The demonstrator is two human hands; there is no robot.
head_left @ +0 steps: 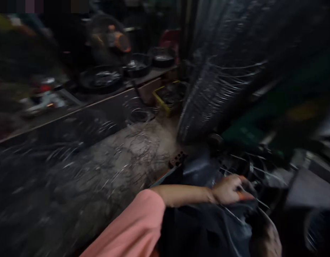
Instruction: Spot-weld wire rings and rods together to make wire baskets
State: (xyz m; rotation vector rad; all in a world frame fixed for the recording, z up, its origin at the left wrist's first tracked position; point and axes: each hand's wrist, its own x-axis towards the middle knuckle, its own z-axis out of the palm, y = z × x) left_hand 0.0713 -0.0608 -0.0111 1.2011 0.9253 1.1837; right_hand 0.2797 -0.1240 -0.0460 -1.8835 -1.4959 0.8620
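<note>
My left hand, below a pink sleeve, reaches across to the right over dark cloth that covers my lap. Its fingers are curled, with orange on the tips, and thin wire-like rods pass close by. Blur hides what the fingers hold, if anything. A smeared, skin-toned shape at the lower right seems to be my right hand or forearm, partly behind the dark cloth. Its fingers cannot be made out.
Wire scraps litter the floor. A tall stack of ringed dark coils leans behind my lap. On a low ledge stand round pans, and a yellow crate sits beyond. A perforated brick lies near the cloth.
</note>
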